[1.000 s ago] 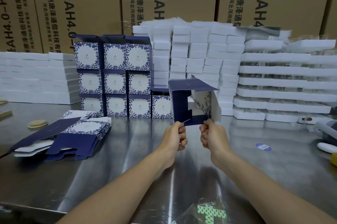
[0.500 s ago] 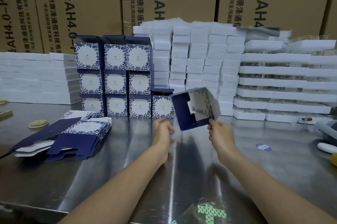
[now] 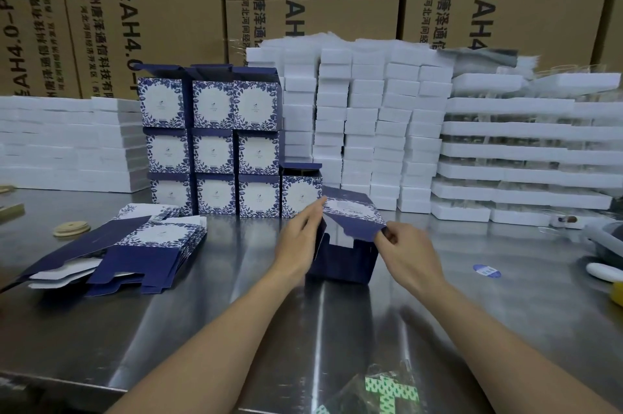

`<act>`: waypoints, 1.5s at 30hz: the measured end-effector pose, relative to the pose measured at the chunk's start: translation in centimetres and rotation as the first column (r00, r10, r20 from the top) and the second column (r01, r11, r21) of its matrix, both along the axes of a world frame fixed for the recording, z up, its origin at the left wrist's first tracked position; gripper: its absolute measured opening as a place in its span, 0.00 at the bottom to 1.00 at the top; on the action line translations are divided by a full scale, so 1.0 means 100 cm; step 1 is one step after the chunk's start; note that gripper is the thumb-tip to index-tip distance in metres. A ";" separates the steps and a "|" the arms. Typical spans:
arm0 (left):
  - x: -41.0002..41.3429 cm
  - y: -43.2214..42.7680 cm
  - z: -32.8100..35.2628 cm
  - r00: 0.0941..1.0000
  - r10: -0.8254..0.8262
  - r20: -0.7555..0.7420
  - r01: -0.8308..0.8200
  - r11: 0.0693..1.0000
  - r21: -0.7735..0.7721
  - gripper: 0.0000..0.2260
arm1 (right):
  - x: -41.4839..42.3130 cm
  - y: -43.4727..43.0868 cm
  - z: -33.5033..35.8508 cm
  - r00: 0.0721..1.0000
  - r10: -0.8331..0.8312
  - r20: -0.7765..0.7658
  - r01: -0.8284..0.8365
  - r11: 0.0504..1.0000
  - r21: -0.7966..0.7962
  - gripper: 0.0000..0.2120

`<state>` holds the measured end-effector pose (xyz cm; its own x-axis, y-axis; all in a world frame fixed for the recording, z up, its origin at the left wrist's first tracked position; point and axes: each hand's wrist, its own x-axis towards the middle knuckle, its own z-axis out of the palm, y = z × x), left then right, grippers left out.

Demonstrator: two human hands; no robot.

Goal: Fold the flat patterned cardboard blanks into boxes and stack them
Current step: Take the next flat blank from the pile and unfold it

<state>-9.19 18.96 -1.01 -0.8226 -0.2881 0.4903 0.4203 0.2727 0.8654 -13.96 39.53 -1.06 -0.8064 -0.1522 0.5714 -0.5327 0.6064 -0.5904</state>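
a half-folded box (image 3: 340, 258) stands on the steel table (image 3: 337, 329), at the middle of the view, just in front of the stack (image 3: 212, 143) of finished boxes. its navy inside faces you. the patterned top panel tilts over the opening, and a navy flap (image 3: 357, 231) hangs from that panel's near edge. a loose pile of flat blanks (image 3: 158, 234) lies well to the left.

the box looks like thin printed card: very light, stiff across each panel, and weak only along the scored creases. it probably slides easily on the smooth steel, so one hand needs to brace it while the other folds. hold it near the edges and corners, close to a crease. pressing mid-panel would likely dent or bow it, and the tuck flap could crumple if forced.

your left hand (image 3: 300, 238) lies flat against the box's left side, fingers straight and pointing up and away, their tips touching the left end of the top panel. it steadies and grips nothing. your right hand (image 3: 404, 251) is at the right side, fingers curled, pinching the flap's right corner between thumb and fingertips. both forearms reach in from the bottom of the view, wrists low above the table.
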 end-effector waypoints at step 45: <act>0.001 0.013 -0.002 0.956 -0.274 0.104 0.156 0.775 0.612 0.11 | 0.031 -0.032 0.010 0.836 0.434 0.335 -0.109 0.730 -0.674 0.14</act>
<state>-9.05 20.22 -1.17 -0.9531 -0.2768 0.1223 0.2290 -0.3960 0.8892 -10.82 36.37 -0.02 -0.9648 -0.1600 0.2089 -0.1948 -0.1000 -0.9757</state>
